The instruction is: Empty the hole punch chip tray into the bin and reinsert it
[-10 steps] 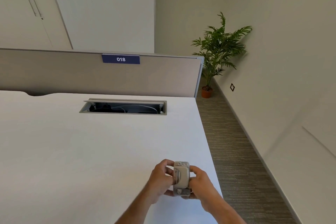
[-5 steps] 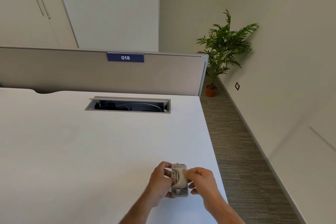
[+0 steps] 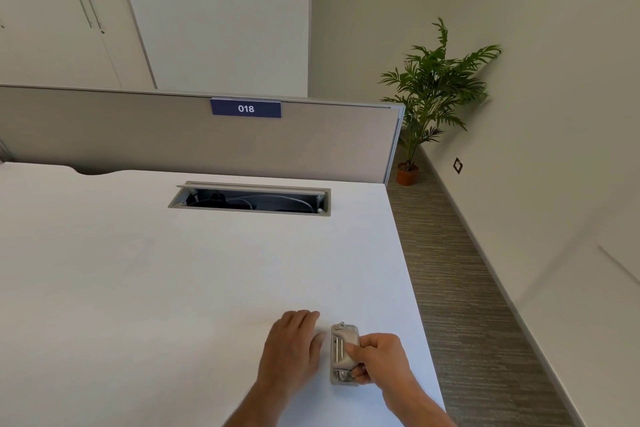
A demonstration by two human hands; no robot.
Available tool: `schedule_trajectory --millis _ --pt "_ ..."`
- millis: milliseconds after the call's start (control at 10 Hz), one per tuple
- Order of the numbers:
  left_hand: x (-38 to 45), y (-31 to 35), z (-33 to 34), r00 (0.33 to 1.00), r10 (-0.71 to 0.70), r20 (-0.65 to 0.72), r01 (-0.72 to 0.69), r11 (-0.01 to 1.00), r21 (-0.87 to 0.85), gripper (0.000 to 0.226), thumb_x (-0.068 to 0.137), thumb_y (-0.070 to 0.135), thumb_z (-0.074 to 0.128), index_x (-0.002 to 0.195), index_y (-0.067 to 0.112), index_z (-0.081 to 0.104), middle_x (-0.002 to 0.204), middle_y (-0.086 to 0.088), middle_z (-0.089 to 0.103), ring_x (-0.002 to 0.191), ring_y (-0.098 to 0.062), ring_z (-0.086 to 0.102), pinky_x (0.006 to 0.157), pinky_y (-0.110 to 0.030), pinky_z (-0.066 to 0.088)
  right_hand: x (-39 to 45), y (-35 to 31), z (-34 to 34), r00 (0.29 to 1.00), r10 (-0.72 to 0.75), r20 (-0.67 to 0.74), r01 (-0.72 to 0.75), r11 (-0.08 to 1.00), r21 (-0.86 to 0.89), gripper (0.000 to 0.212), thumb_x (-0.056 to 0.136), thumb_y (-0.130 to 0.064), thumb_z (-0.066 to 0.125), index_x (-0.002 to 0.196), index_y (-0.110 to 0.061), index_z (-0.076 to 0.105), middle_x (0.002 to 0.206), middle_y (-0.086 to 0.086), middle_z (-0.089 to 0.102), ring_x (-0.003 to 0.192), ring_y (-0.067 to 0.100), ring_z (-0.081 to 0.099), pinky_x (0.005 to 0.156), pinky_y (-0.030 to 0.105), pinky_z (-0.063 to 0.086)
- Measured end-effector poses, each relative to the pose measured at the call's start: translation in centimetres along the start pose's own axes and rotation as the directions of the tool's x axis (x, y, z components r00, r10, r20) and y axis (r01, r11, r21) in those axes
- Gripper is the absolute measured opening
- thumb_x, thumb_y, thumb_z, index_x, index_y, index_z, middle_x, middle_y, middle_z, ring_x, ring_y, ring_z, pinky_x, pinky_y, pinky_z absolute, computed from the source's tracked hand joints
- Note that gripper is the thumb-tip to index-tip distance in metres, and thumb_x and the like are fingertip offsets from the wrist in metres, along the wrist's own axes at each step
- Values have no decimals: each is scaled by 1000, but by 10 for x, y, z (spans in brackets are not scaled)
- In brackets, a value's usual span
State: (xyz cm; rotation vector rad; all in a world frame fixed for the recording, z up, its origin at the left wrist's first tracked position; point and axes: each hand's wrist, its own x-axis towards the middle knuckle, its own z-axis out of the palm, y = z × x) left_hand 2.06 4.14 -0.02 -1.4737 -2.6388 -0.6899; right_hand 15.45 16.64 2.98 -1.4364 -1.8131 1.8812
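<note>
A small grey metal hole punch (image 3: pixel 341 350) rests on the white desk (image 3: pixel 173 288) near its front right corner. My right hand (image 3: pixel 379 357) grips the punch from its right side, fingers curled over the top and lower end. My left hand (image 3: pixel 294 343) lies flat on the desk just left of the punch, fingers apart, holding nothing. The chip tray cannot be told apart from the punch body. No bin is in view.
An open cable tray slot (image 3: pixel 251 200) is set into the desk further back. A grey partition (image 3: pixel 173 139) with a blue "018" label (image 3: pixel 246 108) closes the desk's far side. The desk's right edge drops to striped carpet (image 3: pixel 460 288). A potted plant (image 3: pixel 433 94) stands in the corner.
The punch has come down from between both hands onto the desk. My left hand let go of it and now lies flat beside it. My right hand keeps its grip.
</note>
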Motion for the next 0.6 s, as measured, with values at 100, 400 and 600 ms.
schedule_trajectory --millis 100,400,600 --pt "-5 -7 1 999 -8 42 1 989 150 62 95 55 36 130 12 64 130 -4 68 121 -27 64 104 -46 52 0 4 2 1000 6 3 -6 1000 -11 15 82 -5 78 77 8 73 55 12 67 45 19 59 50 30 52" --pt "-11 -7 3 977 -170 130 134 960 245 94 88 81 26 141 9 55 148 -11 54 136 -31 51 113 -41 -6 3 7 5 999 32 -3 -32 998 -45 15 80 -8 80 71 0 73 51 9 65 42 17 57 44 25 46" --pt "-9 -10 10 982 -157 101 133 968 214 95 87 82 26 142 9 54 149 -11 53 137 -32 50 113 -41 -8 -1 -2 -3 982 -111 -156 99 992 -78 21 75 -29 86 89 -17 75 76 5 74 62 17 62 58 30 48"
